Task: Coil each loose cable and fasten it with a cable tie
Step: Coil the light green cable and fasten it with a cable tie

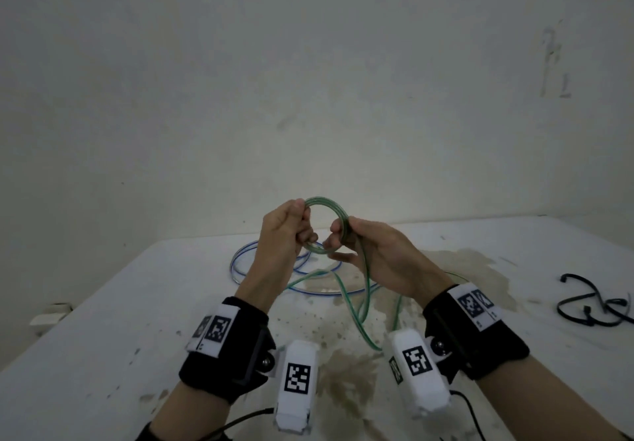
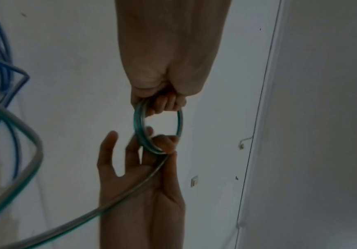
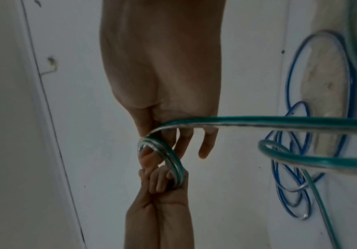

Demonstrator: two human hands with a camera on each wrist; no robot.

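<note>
Midway, left hand [image 1: 286, 231] and right hand [image 1: 374, 252] both pinch the green cable [image 1: 326, 226] coil above the table [image 1: 137, 303]; judged risk: slackened fingers let springy loops unwind before tying.

My white bench [image 1: 137, 303] is blotched with brown stains [image 1: 346, 372]; past its far edge rises a scuffed pale wall [image 1: 308, 80].

Glossy, seemingly plastic green cable [image 1: 343, 215]

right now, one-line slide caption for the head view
Both hands, left hand and right hand, wind a green cable into a coil above a stained white table.
</note>
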